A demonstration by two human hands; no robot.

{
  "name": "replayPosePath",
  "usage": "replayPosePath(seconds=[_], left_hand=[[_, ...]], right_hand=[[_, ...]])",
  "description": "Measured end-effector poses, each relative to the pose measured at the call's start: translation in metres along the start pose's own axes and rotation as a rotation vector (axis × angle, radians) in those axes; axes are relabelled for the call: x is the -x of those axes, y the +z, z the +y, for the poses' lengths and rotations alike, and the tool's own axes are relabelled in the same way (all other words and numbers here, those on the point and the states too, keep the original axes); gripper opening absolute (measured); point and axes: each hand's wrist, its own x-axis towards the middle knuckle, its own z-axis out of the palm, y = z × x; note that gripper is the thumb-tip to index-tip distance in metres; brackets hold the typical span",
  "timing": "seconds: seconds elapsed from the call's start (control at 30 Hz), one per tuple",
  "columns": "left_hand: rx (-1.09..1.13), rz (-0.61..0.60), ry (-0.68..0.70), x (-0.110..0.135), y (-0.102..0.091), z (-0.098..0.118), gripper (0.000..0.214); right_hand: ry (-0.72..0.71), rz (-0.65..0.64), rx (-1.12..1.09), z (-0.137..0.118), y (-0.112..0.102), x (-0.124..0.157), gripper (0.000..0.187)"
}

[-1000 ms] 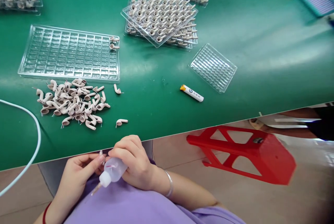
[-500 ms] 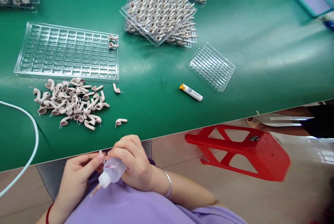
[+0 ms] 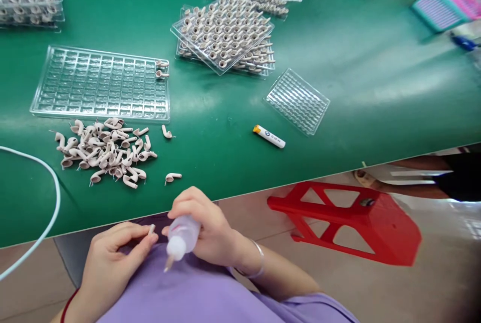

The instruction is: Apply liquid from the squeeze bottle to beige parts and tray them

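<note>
My right hand is closed round a small clear squeeze bottle whose thin nozzle points down toward my lap. My left hand pinches a small beige part between thumb and forefinger, just left of the bottle. Both hands are below the near edge of the green table. A loose pile of beige curved parts lies on the table ahead of my left hand, with a single part near the edge.
A clear compartment tray holds two parts at its right end. Filled trays are stacked behind, with a small clear tray, a white lighter, a white cable and a red stool nearby.
The bottle has swung from slanting left to pointing nearly straight down, and my hands have drawn slightly apart. The view has shifted a little.
</note>
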Motion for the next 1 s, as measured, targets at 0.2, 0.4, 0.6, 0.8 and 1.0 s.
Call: replayPosePath(seconds=[0.2, 0.4, 0.6, 0.8, 1.0], left_hand=[[-0.377, 0.141, 0.488, -0.001, -0.007, 0.010, 0.008], [-0.500, 0.168, 0.610, -0.003, -0.006, 0.015, 0.012], [-0.633, 0.300, 0.688, -0.060, -0.021, 0.036, 0.006], [-0.828, 0.307, 0.529, -0.167, -0.043, 0.092, 0.070], [-0.878, 0.139, 0.468, -0.237, -0.028, 0.093, 0.027]], right_hand=[[0.212, 0.149, -0.084, 0.005, -0.026, -0.013, 0.018], [0.243, 0.189, -0.008, 0.017, -0.038, -0.023, 0.014], [0.251, 0.091, 0.126, 0.041, -0.059, -0.058, 0.017], [-0.027, -0.131, 0.241, 0.058, -0.055, -0.104, 0.028], [-0.127, -0.146, 0.405, 0.071, -0.030, -0.119, 0.023]])
